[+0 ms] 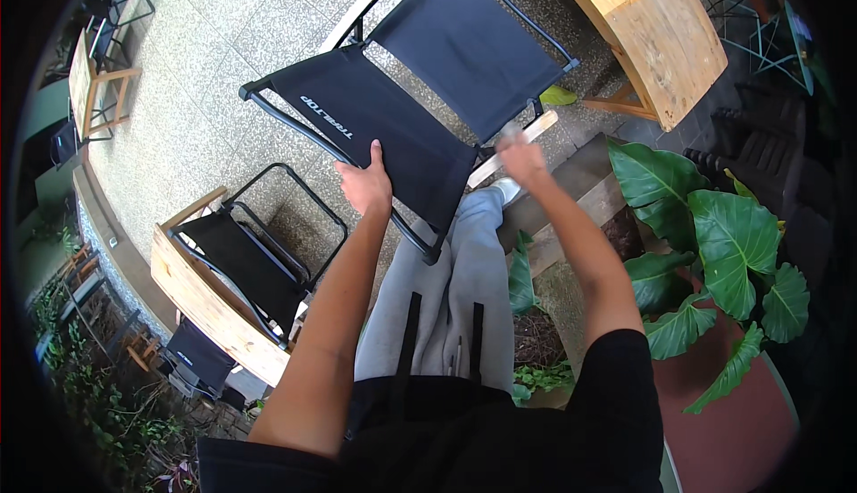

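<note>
A black folding chair [464,56] with a dark tube frame and pale wooden armrests stands tilted before me. My left hand [366,185] grips the top edge of its backrest, thumb lying on the black fabric and fingers wrapped round the frame tube. Over the right wooden armrest [540,125] is my right hand [521,158], closed and somewhat smeared by motion. A small pale, blurred patch shows at its fingers, too unclear to name.
A wooden table [669,47] curves along the upper right. Another wooden table [210,306] with a black chair [250,261] stands lower left. Broad-leaved plants [736,234] grow at my right beside a stone ledge [571,190]. Speckled floor tiles [196,74] lie beyond.
</note>
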Action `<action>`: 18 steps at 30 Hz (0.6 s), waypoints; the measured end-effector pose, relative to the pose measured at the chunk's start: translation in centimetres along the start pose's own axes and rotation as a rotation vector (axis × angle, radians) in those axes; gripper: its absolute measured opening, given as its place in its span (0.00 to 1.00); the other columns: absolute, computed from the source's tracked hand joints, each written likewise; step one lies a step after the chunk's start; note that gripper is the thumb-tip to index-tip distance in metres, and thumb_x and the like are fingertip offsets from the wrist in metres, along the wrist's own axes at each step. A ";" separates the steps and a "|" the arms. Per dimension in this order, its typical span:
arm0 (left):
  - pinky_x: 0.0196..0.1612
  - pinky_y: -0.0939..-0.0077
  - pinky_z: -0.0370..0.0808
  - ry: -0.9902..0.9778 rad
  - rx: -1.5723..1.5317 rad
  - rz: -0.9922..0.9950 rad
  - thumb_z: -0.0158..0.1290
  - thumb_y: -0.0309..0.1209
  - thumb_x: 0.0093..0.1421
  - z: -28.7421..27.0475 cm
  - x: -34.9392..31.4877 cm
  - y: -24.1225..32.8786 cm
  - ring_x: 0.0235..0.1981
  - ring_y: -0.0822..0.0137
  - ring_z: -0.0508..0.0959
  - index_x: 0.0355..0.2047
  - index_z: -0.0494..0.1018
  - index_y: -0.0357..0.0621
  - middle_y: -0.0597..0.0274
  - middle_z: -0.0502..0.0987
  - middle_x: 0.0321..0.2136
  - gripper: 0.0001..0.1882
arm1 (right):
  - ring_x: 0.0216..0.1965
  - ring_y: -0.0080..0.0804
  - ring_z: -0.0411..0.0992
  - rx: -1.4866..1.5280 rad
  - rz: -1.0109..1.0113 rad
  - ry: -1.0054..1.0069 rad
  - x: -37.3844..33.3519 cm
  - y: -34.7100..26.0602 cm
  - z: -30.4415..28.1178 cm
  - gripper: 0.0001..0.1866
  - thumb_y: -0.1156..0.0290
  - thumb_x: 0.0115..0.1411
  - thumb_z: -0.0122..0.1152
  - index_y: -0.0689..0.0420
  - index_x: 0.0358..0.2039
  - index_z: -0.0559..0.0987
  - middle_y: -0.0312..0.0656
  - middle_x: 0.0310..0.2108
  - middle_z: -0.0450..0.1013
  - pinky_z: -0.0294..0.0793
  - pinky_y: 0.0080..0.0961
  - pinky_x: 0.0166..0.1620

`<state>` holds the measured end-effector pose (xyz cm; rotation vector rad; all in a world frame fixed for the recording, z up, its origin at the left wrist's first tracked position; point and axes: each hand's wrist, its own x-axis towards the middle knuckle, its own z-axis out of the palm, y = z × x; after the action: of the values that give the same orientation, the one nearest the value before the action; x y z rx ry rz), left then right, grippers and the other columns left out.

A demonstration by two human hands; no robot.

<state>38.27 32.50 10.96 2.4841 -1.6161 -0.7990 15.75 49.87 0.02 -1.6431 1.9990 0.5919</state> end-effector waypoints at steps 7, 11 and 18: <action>0.55 0.55 0.72 -0.003 -0.039 -0.002 0.64 0.53 0.53 -0.5 -0.5 0.4 0.48 0.41 0.78 0.51 0.67 0.32 0.38 0.79 0.44 0.39 | 0.57 0.46 0.69 0.183 0.281 0.113 -0.3 8.3 -2.9 0.18 0.70 0.60 0.53 0.51 0.51 0.75 0.33 0.59 0.69 0.80 0.46 0.47; 0.55 0.56 0.72 0.017 -0.026 -0.023 0.64 0.53 0.53 -1.6 -0.1 0.3 0.48 0.42 0.78 0.51 0.67 0.32 0.39 0.79 0.44 0.39 | 0.56 0.50 0.70 0.538 0.521 0.275 0.1 6.4 -3.2 0.21 0.71 0.60 0.51 0.54 0.54 0.75 0.43 0.57 0.71 0.73 0.44 0.56; 0.53 0.53 0.73 0.002 -0.004 0.027 0.62 0.54 0.54 -0.2 -0.3 0.3 0.46 0.40 0.79 0.50 0.66 0.34 0.37 0.79 0.42 0.38 | 0.55 0.39 0.71 1.771 0.973 0.910 2.6 4.4 5.1 0.25 0.74 0.62 0.45 0.62 0.60 0.72 0.51 0.54 0.73 0.67 0.32 0.58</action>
<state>38.03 32.60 11.29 2.4546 -1.6418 -0.7953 11.46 51.73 -5.49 0.3154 2.2720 -1.5564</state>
